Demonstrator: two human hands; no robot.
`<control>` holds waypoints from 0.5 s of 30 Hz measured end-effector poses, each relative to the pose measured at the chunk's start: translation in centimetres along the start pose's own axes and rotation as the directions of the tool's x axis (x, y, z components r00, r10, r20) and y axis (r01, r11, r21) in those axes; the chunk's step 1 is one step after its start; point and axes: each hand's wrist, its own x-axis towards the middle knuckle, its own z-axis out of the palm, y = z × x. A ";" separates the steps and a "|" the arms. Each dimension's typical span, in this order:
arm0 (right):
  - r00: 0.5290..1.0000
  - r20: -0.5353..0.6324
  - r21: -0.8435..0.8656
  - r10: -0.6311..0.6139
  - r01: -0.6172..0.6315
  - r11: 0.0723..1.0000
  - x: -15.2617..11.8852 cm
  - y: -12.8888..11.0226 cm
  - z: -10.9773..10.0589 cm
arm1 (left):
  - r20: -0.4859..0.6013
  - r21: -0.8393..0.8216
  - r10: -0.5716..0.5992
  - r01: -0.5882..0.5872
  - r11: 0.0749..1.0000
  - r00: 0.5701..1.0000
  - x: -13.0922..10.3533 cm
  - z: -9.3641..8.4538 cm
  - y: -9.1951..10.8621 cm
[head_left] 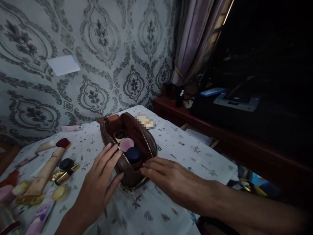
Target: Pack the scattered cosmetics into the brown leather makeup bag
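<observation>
Left hand: loosely spread, against brown pouch | right hand: fingers together at rim, grip cannot tell

Pouch placed on table, wall behind; round containers held in it. Pouch flanked by left hand and right hand. Tube laid out left on table. Ledge set right, beyond table edge.
</observation>
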 end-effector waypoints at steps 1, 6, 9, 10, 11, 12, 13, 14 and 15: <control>1.000 -0.008 0.010 0.010 -0.010 1.000 0.1 0.0 0.0 | -0.003 0.002 -0.002 0.002 1.000 1.000 0.0 0.0 0.0; 0.993 -0.020 0.066 0.113 -0.111 0.992 0.6 -0.1 0.0 | 0.009 0.008 0.001 -0.001 1.000 1.000 0.4 -0.1 0.2; 0.989 -0.054 0.081 0.140 -0.136 0.987 1.0 -0.2 -0.1 | 0.043 0.018 -0.005 0.004 1.000 0.999 0.5 -0.3 0.4; 0.987 -0.071 0.086 0.144 -0.138 0.987 1.2 -0.3 -0.1 | 0.054 0.016 -0.014 0.013 1.000 0.998 0.5 -0.5 0.4; 0.985 -0.091 0.092 0.147 -0.139 0.986 1.3 -0.3 -0.1 | 0.061 0.013 -0.023 0.023 1.000 0.998 0.5 -0.5 0.5; 0.982 -0.114 0.100 0.150 -0.138 0.985 1.5 -0.3 -0.1 | 0.070 0.006 -0.035 0.035 0.999 0.997 0.5 -0.6 0.5; 0.979 -0.135 0.112 0.152 -0.138 0.984 1.6 -0.3 0.0 | 0.079 -0.001 -0.048 0.048 0.999 0.996 0.6 -0.7 0.6; 0.976 -0.153 0.126 0.156 -0.138 0.982 1.8 -0.2 0.0 | 0.086 -0.011 -0.058 0.060 0.998 0.995 0.5 -0.7 0.6; 0.972 -0.174 0.139 0.158 -0.135 0.981 1.9 -0.2 0.1 | 0.090 -0.021 -0.065 0.067 0.998 0.994 0.5 -0.8 0.7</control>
